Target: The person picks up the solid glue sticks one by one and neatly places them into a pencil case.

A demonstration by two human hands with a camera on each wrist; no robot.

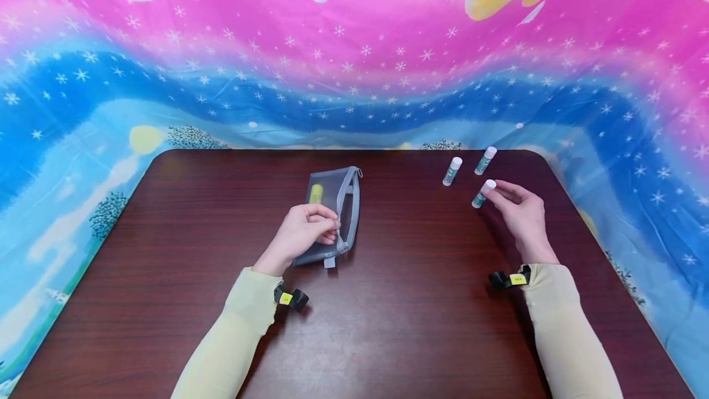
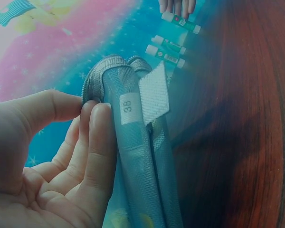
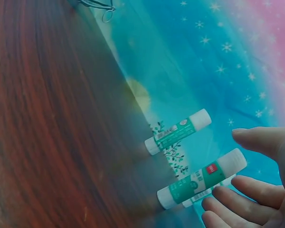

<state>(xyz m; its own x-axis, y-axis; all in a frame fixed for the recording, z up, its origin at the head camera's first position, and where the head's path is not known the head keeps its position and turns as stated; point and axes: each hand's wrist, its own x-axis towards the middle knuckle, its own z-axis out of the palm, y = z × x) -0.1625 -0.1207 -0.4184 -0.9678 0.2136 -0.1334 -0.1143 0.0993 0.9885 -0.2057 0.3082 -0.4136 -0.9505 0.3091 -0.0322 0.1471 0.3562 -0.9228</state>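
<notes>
My left hand [image 1: 301, 229] pinches the zip edge of a grey mesh zipper pouch [image 1: 332, 178], thumb against fingertips in the left wrist view. The pouch's zip gapes toward the right, and a yellow-green cylinder [image 1: 316, 193] shows through the mesh. On the right, my right hand [image 1: 523, 219] has its thumb and fingers spread on either side of the white cap of an upright glue stick [image 1: 479, 198]. In the right wrist view a gap shows between the thumb and that glue stick [image 3: 199, 180]. Two more glue sticks stand behind it, one left [image 1: 452, 172] and one farther back [image 1: 485, 161].
A dark wood-grain table [image 1: 388, 313] lies under everything. Behind it and along its sides hangs a pink and blue patterned cloth [image 1: 354, 91]. Black cameras with yellow labels are strapped to both wrists, below the sleeve cuffs.
</notes>
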